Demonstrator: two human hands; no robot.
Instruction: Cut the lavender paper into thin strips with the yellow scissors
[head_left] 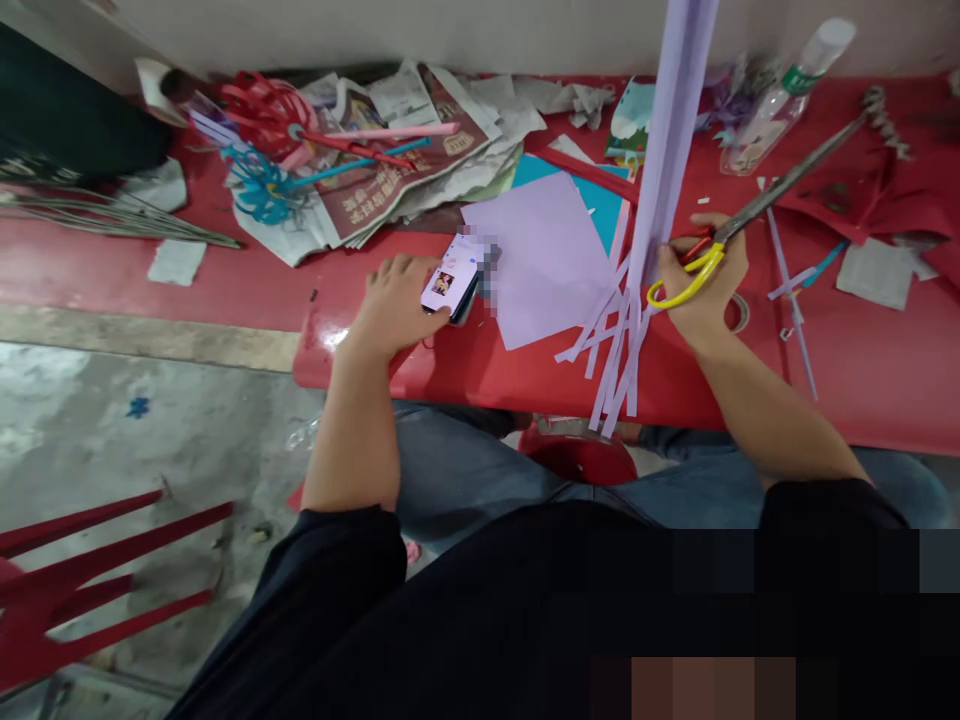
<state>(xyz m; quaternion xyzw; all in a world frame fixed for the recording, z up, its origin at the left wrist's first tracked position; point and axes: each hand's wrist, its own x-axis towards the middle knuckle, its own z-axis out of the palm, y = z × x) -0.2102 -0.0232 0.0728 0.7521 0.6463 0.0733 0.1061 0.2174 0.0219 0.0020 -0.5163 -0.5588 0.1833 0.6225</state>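
Your left fingers (pixel 409 275) grasped phone (pixel 450 278), just left of purple sheet (pixel 551 250) on red worktop (pixel 442 365). Your right fingers (pixel 667 265), right of sheet, gripped yellow-handled scissors (pixel 757 207) plus long purple paper (pixel 667 150), its cut strips (pixel 619 370) near sheet's lower right edge. Newspapers (pixel 420 200) lay beyond sheet, leftward; bottle (pixel 776 120) beyond it, rightward.

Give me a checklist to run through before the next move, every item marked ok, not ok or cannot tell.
1. Yellow-handled scissors in right hand: ok.
2. Scissor blades pointing away from the folded lilac paper: ok.
3. Right hand free of paper: not ok, it holds the folded lilac paper too.
4. Left hand free: not ok, it is at the lit smartphone.
5. Enough tape on the tape roll: cannot tell, the wrist partly hides it.
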